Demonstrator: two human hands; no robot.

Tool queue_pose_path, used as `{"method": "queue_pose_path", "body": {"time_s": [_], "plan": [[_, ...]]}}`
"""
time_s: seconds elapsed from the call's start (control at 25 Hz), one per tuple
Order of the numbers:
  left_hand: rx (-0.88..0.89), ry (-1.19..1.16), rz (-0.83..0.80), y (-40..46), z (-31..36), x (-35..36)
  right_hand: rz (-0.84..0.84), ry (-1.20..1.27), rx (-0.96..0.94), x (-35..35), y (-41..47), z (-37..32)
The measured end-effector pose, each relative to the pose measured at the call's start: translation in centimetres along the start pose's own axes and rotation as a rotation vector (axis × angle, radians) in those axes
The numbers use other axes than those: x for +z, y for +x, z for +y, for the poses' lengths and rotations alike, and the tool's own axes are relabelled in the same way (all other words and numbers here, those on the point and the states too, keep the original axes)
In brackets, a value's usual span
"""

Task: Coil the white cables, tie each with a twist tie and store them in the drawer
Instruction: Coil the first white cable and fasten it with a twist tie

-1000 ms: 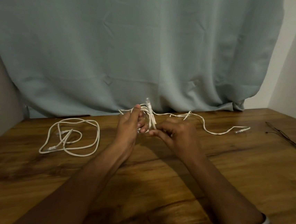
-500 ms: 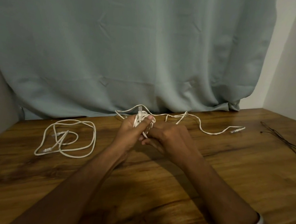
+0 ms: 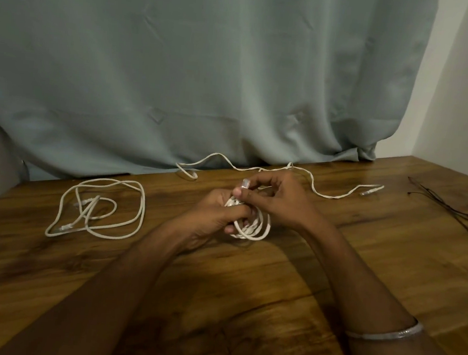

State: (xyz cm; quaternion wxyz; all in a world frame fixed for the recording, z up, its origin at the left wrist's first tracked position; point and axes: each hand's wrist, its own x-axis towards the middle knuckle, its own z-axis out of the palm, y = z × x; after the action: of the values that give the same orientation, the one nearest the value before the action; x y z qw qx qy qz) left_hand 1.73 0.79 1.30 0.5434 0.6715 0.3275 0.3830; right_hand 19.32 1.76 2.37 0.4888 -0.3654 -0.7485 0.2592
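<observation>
Here the wooden counter (image 3: 289, 268) carries everything, with a grey-green curtain (image 3: 208, 74) hung behind its far edge. A second white cable (image 3: 98, 207) is laid loose and untied on the counter, well apart to the left of the hands. The cable in hand (image 3: 253, 228) is held as a small coil just above the counter at centre; its loops hang below the left hand (image 3: 217, 218), whose fingers are curled round the bundle. The uncoiled tail (image 3: 322, 193) is run from behind the right hand (image 3: 276, 201) back and rightward along the far edge, its long axis roughly left to right, ended by a plug (image 3: 371, 189) far right. The right hand's fingers are pinched on the cable near the upright connector (image 3: 245, 183) above the coil. So the slack lies on the right-hand side, nearer that hand; the next wrap is judged to need the tail drawn in from the right while the coil is kept fixed by the left. Thin dark twist ties (image 3: 449, 209) are laid at far right, reachable by the right hand only. No drawer is seen.
</observation>
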Motion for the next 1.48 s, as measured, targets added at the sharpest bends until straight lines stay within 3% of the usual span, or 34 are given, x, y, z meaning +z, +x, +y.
{"method": "queue_pose_path", "body": {"time_s": [0.28,0.36,0.52,0.72,0.88,1.04,1.2,1.48], "plan": [[-0.022,0.071,0.074,0.2,-0.7,0.5,-0.093,-0.043,0.07,-0.3,0.0,0.7],[-0.033,0.098,0.16,0.5,-0.9,0.3,-0.129,-0.014,0.099,0.3,-0.1,0.8],[-0.048,0.282,0.209,0.3,-2.0,-0.4,-0.178,-0.019,0.156,0.9,0.0,1.7],[0.217,0.408,0.284,1.2,-3.0,-0.3,-0.08,0.143,0.095,0.7,0.2,1.6],[0.227,0.561,0.187,1.4,-3.3,-0.5,0.025,0.316,0.177,0.3,0.0,2.1],[0.241,0.477,0.226,1.8,-2.9,0.4,0.083,0.4,0.262,-0.3,0.0,2.2],[0.26,0.401,0.348,2.7,-3.1,1.4,0.135,0.333,0.208,-1.0,0.3,2.7],[0.114,0.437,0.357,3.7,-3.3,3.5,0.067,0.347,0.312,-2.1,-0.1,4.0]]}}
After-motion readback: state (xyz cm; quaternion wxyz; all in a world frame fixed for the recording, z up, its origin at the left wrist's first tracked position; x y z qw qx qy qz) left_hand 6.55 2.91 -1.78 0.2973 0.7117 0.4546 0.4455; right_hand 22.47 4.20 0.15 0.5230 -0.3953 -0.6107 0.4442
